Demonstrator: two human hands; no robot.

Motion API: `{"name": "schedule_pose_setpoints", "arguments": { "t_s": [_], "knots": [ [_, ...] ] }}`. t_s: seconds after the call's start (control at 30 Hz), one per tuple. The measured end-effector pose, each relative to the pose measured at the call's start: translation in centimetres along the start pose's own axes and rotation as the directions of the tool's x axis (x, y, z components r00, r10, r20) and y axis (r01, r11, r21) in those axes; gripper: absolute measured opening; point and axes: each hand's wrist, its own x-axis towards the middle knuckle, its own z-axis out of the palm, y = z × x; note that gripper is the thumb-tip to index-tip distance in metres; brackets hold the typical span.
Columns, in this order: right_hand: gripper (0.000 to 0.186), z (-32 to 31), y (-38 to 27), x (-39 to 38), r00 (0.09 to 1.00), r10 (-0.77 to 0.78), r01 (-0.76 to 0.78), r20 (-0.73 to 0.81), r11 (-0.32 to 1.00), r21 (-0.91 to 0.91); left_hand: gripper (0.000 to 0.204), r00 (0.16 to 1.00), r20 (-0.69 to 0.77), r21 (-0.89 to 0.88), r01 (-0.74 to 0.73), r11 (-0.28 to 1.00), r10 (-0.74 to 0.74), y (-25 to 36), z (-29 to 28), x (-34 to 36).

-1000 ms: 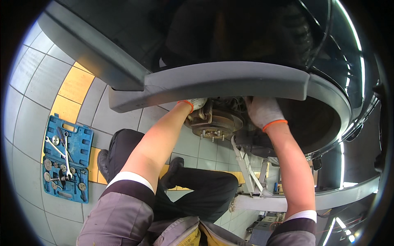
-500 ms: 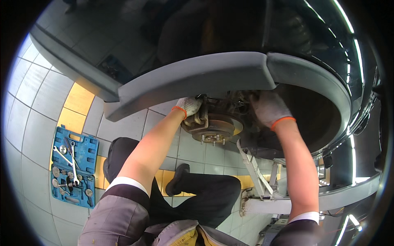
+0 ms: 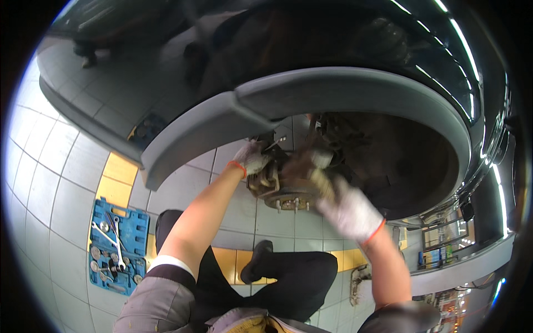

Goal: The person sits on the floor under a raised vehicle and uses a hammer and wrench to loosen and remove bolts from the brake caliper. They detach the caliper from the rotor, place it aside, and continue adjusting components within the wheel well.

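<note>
A rusty wheel hub (image 3: 288, 201) with studs pointing down sits inside the wheel well, with brake parts (image 3: 265, 178) on its left. My left hand (image 3: 251, 157), in a white glove with an orange cuff, curls around the upper left of those brake parts. In the same kind of glove, my right hand (image 3: 348, 210) is blurred just right of the hub, below it. Its fingers point at a brownish part (image 3: 302, 166) above the hub. Whether it grips anything is unclear.
The grey wheel arch (image 3: 333, 89) curves over the hub, with the dark car body above. A blue open tool case (image 3: 117, 244) with wrenches and sockets lies on the tiled floor at left. My dark-trousered legs and a shoe (image 3: 256, 261) are folded below the hub.
My right hand has come down from the upper right of the hub to its lower right and is blurred with motion. My left hand stays at the brake parts.
</note>
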Motion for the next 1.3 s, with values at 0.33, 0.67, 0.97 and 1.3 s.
{"name": "schedule_pose_setpoints", "arguments": {
  "t_s": [0.33,0.67,0.97,1.3],
  "knots": [
    [0.042,25.3,9.9,-1.0,0.850,-0.131,0.120,0.509,0.991,0.055,0.041,0.996,-0.003,0.307,-0.088,0.948,0.093,6.6,0.0,1.0],
    [0.043,27.8,14.3,-0.2,0.754,-0.194,0.230,0.628,0.973,0.024,0.029,0.993,-0.001,0.604,-0.095,0.792,0.119,5.7,0.9,2.5],
    [0.044,28.2,12.5,-1.0,0.699,-0.320,0.383,0.640,0.923,0.043,0.035,0.999,0.002,0.182,0.049,0.982,-0.050,6.6,0.9,2.5],
    [0.042,27.6,12.9,-0.9,0.680,-0.258,0.342,0.686,0.940,0.015,0.023,0.951,0.085,0.649,-0.280,0.707,0.298,5.1,0.4,3.5]
  ]
}}
